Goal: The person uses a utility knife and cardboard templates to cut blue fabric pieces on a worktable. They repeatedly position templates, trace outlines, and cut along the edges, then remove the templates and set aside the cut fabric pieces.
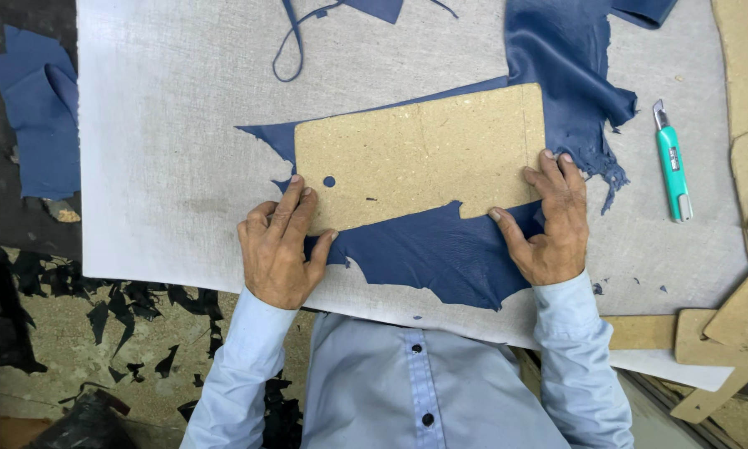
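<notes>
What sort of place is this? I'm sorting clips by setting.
Probably a leather-cutting workshop. Both hands press a board template onto blue leather on a cutting mat, with a green knife beside it and scraps below.

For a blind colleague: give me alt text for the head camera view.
Both hands, left hand and right hand, press a tan board template flat on blue leather over a grey mat. A teal utility knife lies to the right.

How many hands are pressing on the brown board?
2. The left hand presses the brown board at its lower left corner; the right hand presses its lower right corner.
</notes>
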